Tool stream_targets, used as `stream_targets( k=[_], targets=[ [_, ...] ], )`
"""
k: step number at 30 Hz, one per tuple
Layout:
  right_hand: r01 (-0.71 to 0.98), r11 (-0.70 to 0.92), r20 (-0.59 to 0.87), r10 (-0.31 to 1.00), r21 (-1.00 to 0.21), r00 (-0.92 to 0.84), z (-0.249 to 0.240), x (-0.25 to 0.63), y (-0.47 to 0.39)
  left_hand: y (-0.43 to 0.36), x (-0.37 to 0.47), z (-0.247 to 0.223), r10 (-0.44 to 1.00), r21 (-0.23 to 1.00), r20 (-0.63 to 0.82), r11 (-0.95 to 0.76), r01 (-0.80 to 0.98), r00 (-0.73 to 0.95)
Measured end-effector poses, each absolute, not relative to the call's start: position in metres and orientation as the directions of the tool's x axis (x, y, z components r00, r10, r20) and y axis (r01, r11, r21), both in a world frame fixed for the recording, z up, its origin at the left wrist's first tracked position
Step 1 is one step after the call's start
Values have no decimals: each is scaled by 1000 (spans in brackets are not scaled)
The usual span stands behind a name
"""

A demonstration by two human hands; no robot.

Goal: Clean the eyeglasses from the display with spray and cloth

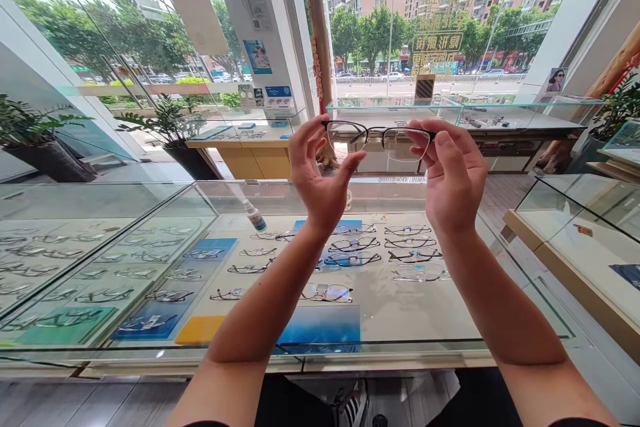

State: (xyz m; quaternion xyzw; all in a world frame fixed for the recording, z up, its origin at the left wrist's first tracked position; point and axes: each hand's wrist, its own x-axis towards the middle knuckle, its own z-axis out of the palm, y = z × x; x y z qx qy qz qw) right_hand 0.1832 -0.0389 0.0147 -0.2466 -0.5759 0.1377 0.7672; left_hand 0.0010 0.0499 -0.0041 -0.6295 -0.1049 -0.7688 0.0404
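Observation:
A pair of eyeglasses (376,129) with a dark upper rim and clear lenses is held up in front of me, above the glass showcase. My left hand (323,177) grips its left end near the hinge, the thumb spread away below. At the other end, my right hand (454,177) pinches the frame near the hinge between thumb and fingers. Both arms reach forward over the counter. The temples point away from me and are partly hidden by the fingers and lenses.
Below my arms, the glass showcase (390,327) holds several rows of eyeglasses (353,243). A small spray bottle (255,215) stands on it at the back left. Another showcase (590,233) is at the right. Potted plants (173,127) stand by the windows.

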Motion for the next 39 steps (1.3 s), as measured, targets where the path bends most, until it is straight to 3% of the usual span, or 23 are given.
stream_targets(
  k=[4, 8, 14, 21, 27, 39],
  targets=[
    [6, 799, 765, 574, -602, 294, 18, 182, -43, 51, 2, -4, 65, 100, 981, -977, 188, -182],
    [72, 747, 730, 619, -661, 291, 20, 182, -47, 50, 4, -2, 65, 105, 983, -968, 228, -174],
    [203, 778, 801, 552, -595, 233, 18, 184, -44, 46, 5, 0, 41, 85, 984, -964, 254, -174],
    [98, 792, 785, 568, -603, 247, 17, 186, -42, 47, 4, 0, 52, 85, 985, -977, 196, -165],
    [189, 762, 782, 576, -619, 238, 19, 187, -41, 48, 3, 0, 72, 104, 985, -973, 204, -157],
    [119, 745, 748, 621, -656, 237, 15, 198, -22, 53, 1, -4, 170, 181, 980, -978, 107, -105]
  ],
)
